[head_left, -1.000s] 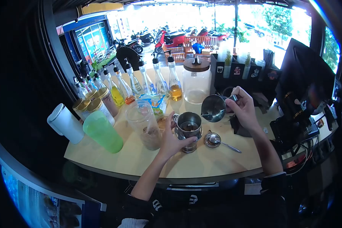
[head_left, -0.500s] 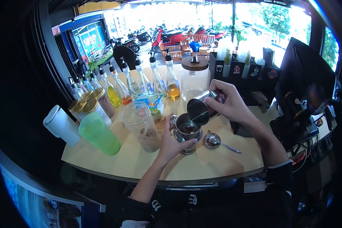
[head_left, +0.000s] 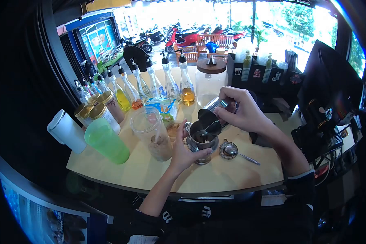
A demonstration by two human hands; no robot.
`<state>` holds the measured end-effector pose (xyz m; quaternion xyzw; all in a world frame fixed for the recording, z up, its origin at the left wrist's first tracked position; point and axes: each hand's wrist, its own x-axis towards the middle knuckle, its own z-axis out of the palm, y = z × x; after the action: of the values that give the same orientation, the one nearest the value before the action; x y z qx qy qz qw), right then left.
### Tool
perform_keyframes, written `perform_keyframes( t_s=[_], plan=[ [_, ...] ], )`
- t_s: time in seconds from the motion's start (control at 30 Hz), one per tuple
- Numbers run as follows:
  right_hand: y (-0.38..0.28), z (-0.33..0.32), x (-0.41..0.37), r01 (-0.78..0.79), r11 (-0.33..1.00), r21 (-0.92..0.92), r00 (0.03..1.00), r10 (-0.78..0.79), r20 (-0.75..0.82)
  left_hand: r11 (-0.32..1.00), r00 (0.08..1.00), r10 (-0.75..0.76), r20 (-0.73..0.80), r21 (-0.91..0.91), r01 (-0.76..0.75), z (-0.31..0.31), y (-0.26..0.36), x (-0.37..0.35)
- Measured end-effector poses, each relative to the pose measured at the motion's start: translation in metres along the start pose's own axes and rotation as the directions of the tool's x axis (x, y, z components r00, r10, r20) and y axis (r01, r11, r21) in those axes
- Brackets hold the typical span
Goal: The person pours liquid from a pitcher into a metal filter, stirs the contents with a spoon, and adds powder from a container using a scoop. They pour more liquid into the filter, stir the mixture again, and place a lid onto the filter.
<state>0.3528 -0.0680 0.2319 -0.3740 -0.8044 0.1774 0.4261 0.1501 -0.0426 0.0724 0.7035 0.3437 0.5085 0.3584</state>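
Observation:
My right hand grips a metal pitcher by its handle. The pitcher is tipped to the left, with its mouth over a small metal filter cup, and a thin stream seems to fall into the cup. Fingers and thumb of my left hand are wrapped round the left and front sides of this cup. Just right of it, a spoon rests on a small round metal lid. A clear plastic tumbler with brown contents stands left of my left hand.
A green cup, a white jug and gold-lidded jars stand at the left. Pump bottles line the back beside a wooden-lidded glass jar. A cup holder and dark equipment are at the right.
The pitcher is tipped more steeply and sits lower over the cup. My left hand keeps its hold. The view has shifted slightly.

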Motion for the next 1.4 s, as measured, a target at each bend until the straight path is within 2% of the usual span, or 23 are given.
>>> perform_keyframes(
  t_s=[0.07,0.23,0.33,0.53,0.73,0.97,1.07,1.13,1.4],
  plan=[
    [-0.0009,0.0002,-0.0003,0.005,1.0,0.006,1.0,-0.005,0.001,1.0,1.0,-0.004,0.004,-0.008,0.004,0.0008,-0.0008,0.0],
    [-0.0013,-0.0007,0.0012,0.025,0.991,-0.131,0.999,-0.021,0.029,1.0,1.0,-0.005,-0.008,-0.015,0.005,0.0009,-0.0017,-0.0006],
    [0.0008,0.0019,0.0022,0.081,0.988,-0.134,0.997,-0.081,0.012,1.0,1.0,0.005,-0.017,-0.02,-0.005,0.0014,-0.0028,-0.0012],
    [-0.002,0.0018,0.0021,0.098,0.983,-0.155,0.995,-0.095,0.028,0.999,1.0,-0.011,-0.009,-0.044,0.01,0.002,-0.0021,-0.0019],
    [-0.0006,0.0011,0.0017,0.049,0.987,-0.153,0.999,-0.046,0.024,0.999,1.0,-0.013,-0.007,-0.036,0.012,0.0018,-0.0004,-0.0017],
    [-0.0023,0.0005,0.0018,0.095,0.987,-0.13,0.995,-0.099,-0.026,1.0,1.0,-0.007,-0.005,-0.02,0.007,0.0012,-0.0017,-0.0021],
    [-0.0044,-0.0026,0.0015,0.05,0.99,-0.13,0.998,-0.053,-0.017,1.0,1.0,-0.004,-0.009,-0.019,0.003,0.0007,-0.0014,-0.0022],
    [-0.0052,-0.0041,0.0018,0.074,0.984,-0.163,0.997,-0.077,-0.013,0.997,0.997,-0.067,0.035,-0.047,0.069,-0.0006,0.0017,-0.0022],
    [-0.0081,-0.0037,0.0037,0.059,0.988,-0.142,0.998,-0.062,-0.018,1.0,1.0,-0.01,-0.009,-0.027,0.01,0.0013,0.0001,-0.0019]
  ],
)
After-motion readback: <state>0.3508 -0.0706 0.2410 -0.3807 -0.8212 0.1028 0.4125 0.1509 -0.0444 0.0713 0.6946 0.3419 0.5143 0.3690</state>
